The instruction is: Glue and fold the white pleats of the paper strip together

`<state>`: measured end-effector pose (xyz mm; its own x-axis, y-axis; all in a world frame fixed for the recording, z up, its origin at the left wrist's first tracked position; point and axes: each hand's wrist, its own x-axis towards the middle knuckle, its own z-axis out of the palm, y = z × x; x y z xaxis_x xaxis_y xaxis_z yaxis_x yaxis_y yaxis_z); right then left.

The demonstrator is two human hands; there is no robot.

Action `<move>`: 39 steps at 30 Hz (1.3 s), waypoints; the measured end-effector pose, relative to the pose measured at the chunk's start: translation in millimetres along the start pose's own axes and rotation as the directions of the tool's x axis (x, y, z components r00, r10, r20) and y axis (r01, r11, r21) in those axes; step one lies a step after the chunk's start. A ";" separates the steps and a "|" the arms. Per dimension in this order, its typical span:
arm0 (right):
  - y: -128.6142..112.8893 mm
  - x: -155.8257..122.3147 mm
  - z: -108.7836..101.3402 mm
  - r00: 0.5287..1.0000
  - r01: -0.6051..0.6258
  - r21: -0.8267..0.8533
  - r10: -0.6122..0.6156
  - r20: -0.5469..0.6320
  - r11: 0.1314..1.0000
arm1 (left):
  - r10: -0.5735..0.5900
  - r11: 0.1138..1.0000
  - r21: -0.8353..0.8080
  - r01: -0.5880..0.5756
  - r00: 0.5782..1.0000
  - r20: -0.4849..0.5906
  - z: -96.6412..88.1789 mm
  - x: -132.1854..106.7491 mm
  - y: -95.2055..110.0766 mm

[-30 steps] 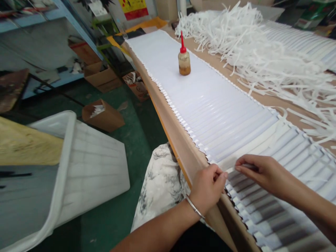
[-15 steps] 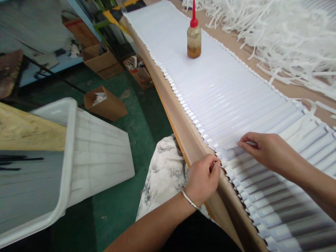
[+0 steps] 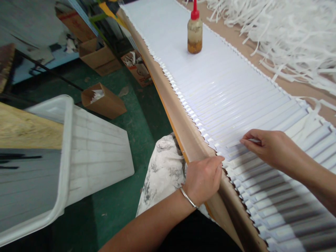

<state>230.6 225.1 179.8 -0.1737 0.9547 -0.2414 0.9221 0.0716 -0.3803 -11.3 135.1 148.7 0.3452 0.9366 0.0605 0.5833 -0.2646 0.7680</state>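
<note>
Overlapping white sheets or strips (image 3: pixel 225 101) lie in a long fanned row on the table, their folded ends making a stepped edge. At the near edge of the row, my left hand (image 3: pixel 206 178), with a silver bangle at the wrist, is closed, its fingertips pinching the end of a white strip (image 3: pixel 232 163). Farther along the same strip, my right hand (image 3: pixel 267 145) is closed in a pinch, thumb against forefinger, at its surface. What lies between the fingertips is mostly hidden. A bottle of amber liquid with a red nozzle (image 3: pixel 195 36) stands upright on the row.
Loose white ribbons (image 3: pixel 294 42) are heaped along the table's far side. On the left stands a large white plastic bin (image 3: pixel 102 150) holding a yellow sheet. Cardboard boxes (image 3: pixel 105 101) sit on the green floor. The brown table edge (image 3: pixel 170 105) runs beside my leg.
My left hand has rolled over, its fingertips reaching slightly right onto the strip's end. My right hand has shifted slightly right. The view has tilted a little.
</note>
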 end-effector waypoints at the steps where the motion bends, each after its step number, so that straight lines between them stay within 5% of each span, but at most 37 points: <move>1: -0.1 0.1 0.0 1.000 0.000 0.000 0.000 0.000 1.000 | 0.008 1.000 0.017 -0.008 1.000 0.007 0.0 0.4 -0.3; 6: 0.0 0.2 0.7 1.000 0.018 -0.005 -0.018 -0.016 1.000 | 0.040 0.970 0.236 -0.064 0.994 0.106 -3.2 7.6 0.5; 12: -0.6 1.0 0.0 1.000 0.019 -0.020 -0.019 -0.015 1.000 | 0.076 0.834 0.523 -0.176 0.975 0.208 -4.8 22.3 9.1; 23: -4.4 3.9 -7.0 1.000 0.008 -0.054 -0.008 -0.004 0.998 | 0.041 0.799 0.575 -0.176 0.970 0.240 -2.0 34.6 13.9; 33: 101.1 35.8 -76.4 0.995 -0.067 -0.144 0.055 -0.085 0.987 | 0.048 0.794 0.584 -0.168 0.975 0.216 2.0 33.1 9.3; 39: 116.4 47.2 -74.6 0.984 -0.173 -0.145 0.165 -0.067 0.974 | 0.043 0.782 0.597 -0.180 0.971 0.236 -3.0 35.6 11.2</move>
<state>355.5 300.0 190.8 0.0042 0.9706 -0.2408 0.9784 -0.0537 -0.1997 5.3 166.2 161.4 0.5340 0.8434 -0.0589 0.8328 -0.5127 0.2086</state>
